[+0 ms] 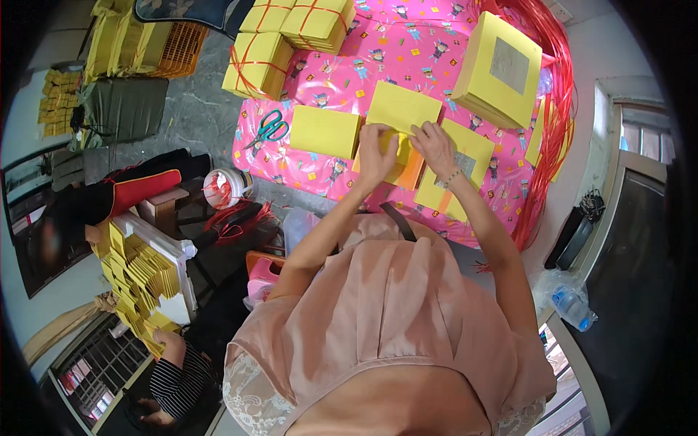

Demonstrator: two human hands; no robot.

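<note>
My left hand [378, 154] and my right hand [435, 149] meet at the lower edge of a yellow paper sheet [404, 104] on the table. Both have bent fingers closed on that edge, the thumbs close to it. Beneath them lies more yellow paper [404, 174] with an orange strip along one side. A flat stack of yellow paper [324, 131] sits just left of my left hand. Beside my right wrist are yellow sheets [476, 156] with a grey printed patch. Teal-handled scissors [270, 129] rest farther left. My fingers partly hide the paper's edge.
A pink patterned cover [342, 83] spreads over the table. Tied yellow bundles [259, 64] stand at the far left, a tall yellow stack [502, 69] at the far right. Red string [560, 131] hangs along the right edge. Two people work at a white table [178, 251] with yellow pieces.
</note>
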